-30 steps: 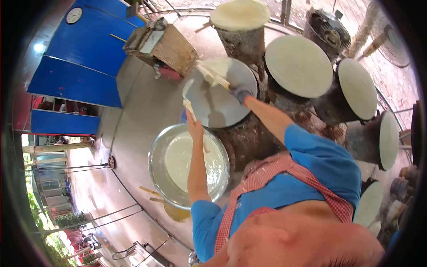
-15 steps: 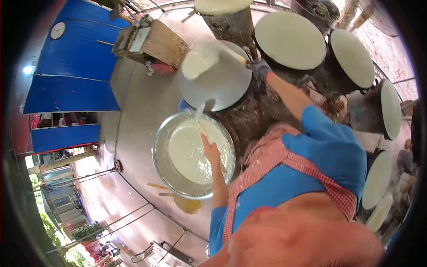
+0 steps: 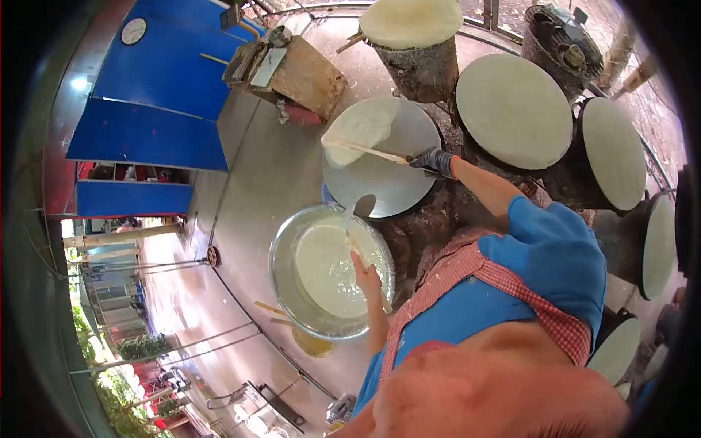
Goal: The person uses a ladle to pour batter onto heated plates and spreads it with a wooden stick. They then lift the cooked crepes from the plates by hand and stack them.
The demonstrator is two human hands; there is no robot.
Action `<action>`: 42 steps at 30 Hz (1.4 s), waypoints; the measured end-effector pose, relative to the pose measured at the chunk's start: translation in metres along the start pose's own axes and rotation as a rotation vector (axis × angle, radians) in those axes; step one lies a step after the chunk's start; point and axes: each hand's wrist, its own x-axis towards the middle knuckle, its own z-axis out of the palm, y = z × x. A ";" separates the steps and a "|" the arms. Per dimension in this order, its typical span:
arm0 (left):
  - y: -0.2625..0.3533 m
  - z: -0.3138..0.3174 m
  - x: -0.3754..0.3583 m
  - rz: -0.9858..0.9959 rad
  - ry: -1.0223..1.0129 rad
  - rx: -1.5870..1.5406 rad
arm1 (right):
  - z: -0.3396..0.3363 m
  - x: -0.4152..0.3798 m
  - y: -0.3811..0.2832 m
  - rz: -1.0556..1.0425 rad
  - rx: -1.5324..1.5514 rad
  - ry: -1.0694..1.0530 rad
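Gripping long stick tightly w/ gloved R hand, over white layer on round pan; holding white-coated tool w/ bare L hand, above basin.

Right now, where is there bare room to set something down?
Open floor lies between the blue panels and the basin. The round metal plate is bare at lower right, though perhaps hot. Pale-topped drums crowd the right side.

Blue wall panels, round clock, grey floor, bright daylight, greenery
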 end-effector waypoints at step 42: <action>-0.006 -0.017 -0.160 -0.924 0.373 -0.714 | -0.054 0.168 -0.077 -0.169 -0.617 -0.543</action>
